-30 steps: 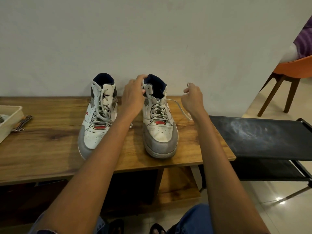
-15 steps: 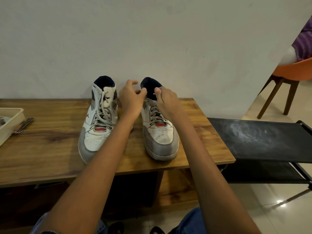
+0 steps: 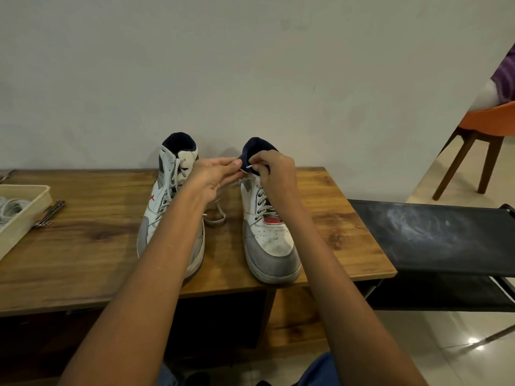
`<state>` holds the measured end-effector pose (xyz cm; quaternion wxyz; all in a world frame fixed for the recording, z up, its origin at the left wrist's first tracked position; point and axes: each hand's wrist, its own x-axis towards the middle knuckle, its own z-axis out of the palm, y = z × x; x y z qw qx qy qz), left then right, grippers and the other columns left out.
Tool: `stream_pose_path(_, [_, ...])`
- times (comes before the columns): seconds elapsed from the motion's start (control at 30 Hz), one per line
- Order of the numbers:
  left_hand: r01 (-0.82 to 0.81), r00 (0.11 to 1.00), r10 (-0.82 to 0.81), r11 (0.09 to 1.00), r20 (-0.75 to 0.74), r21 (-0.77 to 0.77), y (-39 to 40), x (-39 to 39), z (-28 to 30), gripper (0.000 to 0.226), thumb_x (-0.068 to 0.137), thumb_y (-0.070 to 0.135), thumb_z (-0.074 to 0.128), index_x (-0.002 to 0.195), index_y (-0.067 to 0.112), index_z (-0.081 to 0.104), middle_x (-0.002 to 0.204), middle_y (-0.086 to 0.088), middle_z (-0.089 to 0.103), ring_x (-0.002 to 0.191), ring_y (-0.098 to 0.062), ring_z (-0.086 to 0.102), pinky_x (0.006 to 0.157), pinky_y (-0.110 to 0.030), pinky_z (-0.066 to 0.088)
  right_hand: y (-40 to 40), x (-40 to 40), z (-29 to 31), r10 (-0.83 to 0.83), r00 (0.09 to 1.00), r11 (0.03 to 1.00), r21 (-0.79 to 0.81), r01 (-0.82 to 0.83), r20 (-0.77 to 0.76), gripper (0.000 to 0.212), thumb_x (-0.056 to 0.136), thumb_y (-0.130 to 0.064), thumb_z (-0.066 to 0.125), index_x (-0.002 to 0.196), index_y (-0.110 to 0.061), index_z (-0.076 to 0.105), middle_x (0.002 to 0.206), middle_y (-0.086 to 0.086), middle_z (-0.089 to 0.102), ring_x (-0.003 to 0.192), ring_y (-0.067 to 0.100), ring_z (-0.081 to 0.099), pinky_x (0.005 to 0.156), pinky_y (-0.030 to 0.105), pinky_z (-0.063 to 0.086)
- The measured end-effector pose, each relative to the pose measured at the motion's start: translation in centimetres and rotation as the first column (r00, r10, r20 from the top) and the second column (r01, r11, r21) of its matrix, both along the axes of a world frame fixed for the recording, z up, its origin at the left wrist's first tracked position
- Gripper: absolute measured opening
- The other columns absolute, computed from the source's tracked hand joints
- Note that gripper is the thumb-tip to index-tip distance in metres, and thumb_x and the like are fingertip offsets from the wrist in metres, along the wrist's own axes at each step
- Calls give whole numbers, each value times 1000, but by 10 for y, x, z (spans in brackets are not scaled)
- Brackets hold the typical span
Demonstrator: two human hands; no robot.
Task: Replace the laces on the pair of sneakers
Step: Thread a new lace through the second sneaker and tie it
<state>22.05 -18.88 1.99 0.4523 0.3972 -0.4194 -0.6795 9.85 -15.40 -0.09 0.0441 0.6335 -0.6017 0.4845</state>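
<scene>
Two white and grey high-top sneakers stand side by side on the wooden table, toes toward me. The left sneaker is laced to the top. At the collar of the right sneaker both hands work its white lace. My right hand pinches the lace tip at the top eyelets. My left hand is palm up beside it, fingers stretched toward the lace; whether they grip it is unclear. A loose loop of lace lies on the table between the sneakers.
A cream tray holding pale laces sits at the table's left edge, with a metal tool beside it. A black fabric rack adjoins the table on the right. An orange chair stands at the far right. A wall rises behind the sneakers.
My right hand came in from the right, where it held the lace out, to the right sneaker's collar. My left hand turned palm up beside it. A lace loop now lies between the sneakers.
</scene>
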Motion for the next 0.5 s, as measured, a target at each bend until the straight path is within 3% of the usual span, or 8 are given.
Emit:
stream_pose_path(0.1, [4,1000,-4,1000,3,5,1,-1,2,31,85,-8,57,115,-12,56,90,-14,64,72,-18,65,67,-22,56,-1,-1,1,-10,1000,999,-31,11,19,16,83,7,58,90,3,72,89,16,71,82,27,65,76,28,48])
stream_pose_path(0.27, [21,999,-19,998,34,-58,-1,-2,2,22,86,-7,56,108,-11,59,85,-14,65,56,-12,68,62,-20,57,-2,6,-2,9,1000,998,-64,-9,4,16,79,8,58,84,1,72,81,12,71,75,24,65,70,25,47])
stream_pose_path(0.33, [25,999,-24,998,23,-54,-2,-3,0,17,91,-3,51,104,-12,59,80,-13,66,60,-12,68,65,-20,57,-4,4,-1,2,1000,998,-70,-2,7,17,80,8,57,84,0,71,81,11,71,76,24,65,71,26,47])
stream_pose_path(0.43, [21,1000,-21,999,14,-29,-2,-7,-5,18,94,1,47,104,-10,58,87,-14,64,76,-18,65,67,-21,56,-4,2,-2,-6,1000,1000,-28,6,-7,17,83,6,56,93,-1,68,87,11,71,83,27,62,74,34,48])
stream_pose_path(0.5, [-30,998,33,998,54,-50,-1,-13,-8,11,91,-1,52,96,-6,60,84,-13,62,73,-17,62,64,-18,55,-4,2,-3,-26,998,1000,-6,26,-55,22,84,8,52,101,0,64,90,13,69,87,29,56,75,36,45])
